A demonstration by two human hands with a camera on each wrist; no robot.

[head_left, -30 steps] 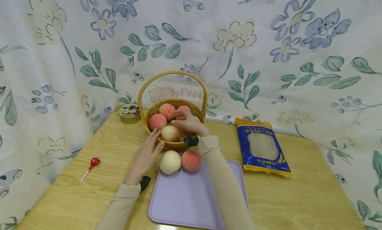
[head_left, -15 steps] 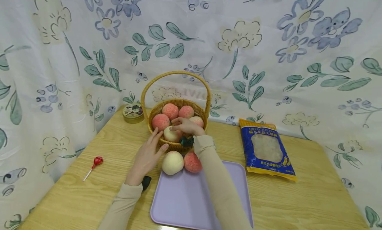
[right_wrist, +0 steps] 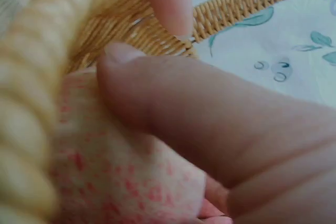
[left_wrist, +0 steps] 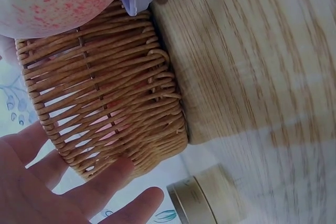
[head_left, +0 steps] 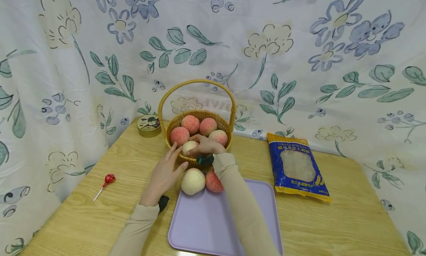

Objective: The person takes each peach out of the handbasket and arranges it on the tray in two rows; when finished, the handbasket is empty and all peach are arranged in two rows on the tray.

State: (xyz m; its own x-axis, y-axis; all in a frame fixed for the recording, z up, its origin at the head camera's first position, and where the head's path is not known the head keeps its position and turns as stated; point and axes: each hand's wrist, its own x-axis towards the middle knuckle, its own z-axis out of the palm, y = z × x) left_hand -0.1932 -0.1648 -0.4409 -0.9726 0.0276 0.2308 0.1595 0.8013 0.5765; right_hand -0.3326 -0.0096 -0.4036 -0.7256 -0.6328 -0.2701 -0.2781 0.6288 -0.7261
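My right hand (head_left: 209, 146) is inside the wicker basket (head_left: 229, 117), gripping a pale peach (head_left: 189, 148) at its front. In the right wrist view the thumb (right_wrist: 157, 85) presses on this red-speckled peach (right_wrist: 121, 166). My left hand (head_left: 163, 174), fingers spread, rests against the basket's front left side and holds nothing. Behind the gripped peach lie a pink peach (head_left: 179, 136) at left, two more pink ones at the back and a pale speckled peach (head_left: 219, 137) at right. A cream peach (head_left: 193, 181) and a pink peach (head_left: 214, 181) stand on the lilac tray (head_left: 206, 219).
A round tin (head_left: 148, 126) stands left of the basket, whose tall handle (head_left: 196, 81) arches overhead. The red lollipop (head_left: 109, 179) lies on the table's left side. At right is a blue pasta bag (head_left: 296, 165). Floral cloth hangs behind the table.
My right hand has come from the basket's right side forward and left onto the pale front peach, uncovering the speckled peach at right. My left hand has stayed at the rim.
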